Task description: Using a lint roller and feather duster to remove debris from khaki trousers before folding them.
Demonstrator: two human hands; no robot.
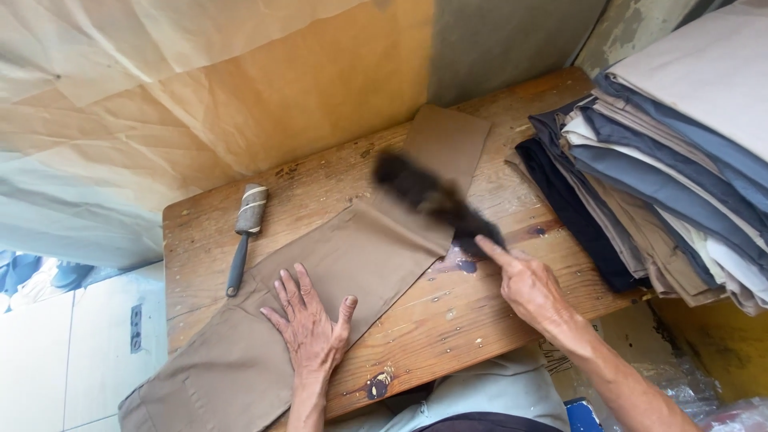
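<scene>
A pair of tan trousers [352, 256] lies stretched diagonally across a worn wooden table [472, 312]. My left hand [310, 324] presses flat on the cloth near the thigh, fingers spread. My right hand [524, 284] grips the handle of a dark bristle brush [428, 196], which is motion-blurred over the lower trouser leg. The waist end of the trousers hangs off the table's near left corner.
A lint roller [246, 232] with a dark handle lies on the table's left side. A tall stack of folded trousers [664, 168] in navy, grey and beige fills the right end. Brown paper [240, 88] covers the wall behind. Tiled floor shows at lower left.
</scene>
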